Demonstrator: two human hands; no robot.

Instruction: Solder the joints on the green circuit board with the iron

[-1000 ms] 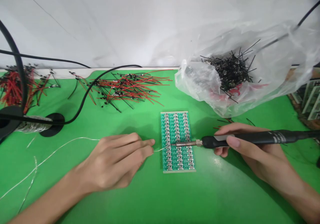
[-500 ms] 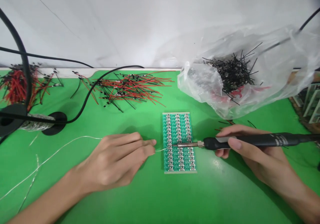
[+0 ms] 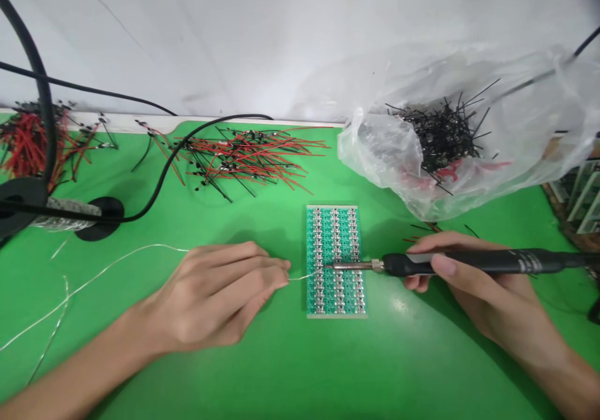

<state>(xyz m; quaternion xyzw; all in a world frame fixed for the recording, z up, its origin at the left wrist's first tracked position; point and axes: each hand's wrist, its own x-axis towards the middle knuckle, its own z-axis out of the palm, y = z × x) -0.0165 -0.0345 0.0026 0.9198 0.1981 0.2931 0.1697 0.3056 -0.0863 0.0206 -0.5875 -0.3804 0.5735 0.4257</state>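
A green circuit board panel (image 3: 345, 292) with rows of silvery pads lies flat on the green work surface (image 3: 300, 370). My left hand (image 3: 222, 295), fingers pinched, grips thin solder wire (image 3: 135, 255); the free end reaches over the board's left column. In my right hand (image 3: 473, 276) is a black soldering iron (image 3: 487, 261), held like a pen. Its metal tip points left and meets the solder's end at the left column of pads, or comes very near it; exact contact is too small to tell.
A solder spool (image 3: 70, 214) stands at the left under a black cable (image 3: 157, 192). Red and black wires (image 3: 253, 157) lie in piles along the back. At the back right, a clear plastic bag (image 3: 375, 151) holds black wire pieces (image 3: 445, 132).
The view has shifted slightly, so most things sit a little higher. Both hands keep their grips, with the iron tip and solder still at the left column of pads.
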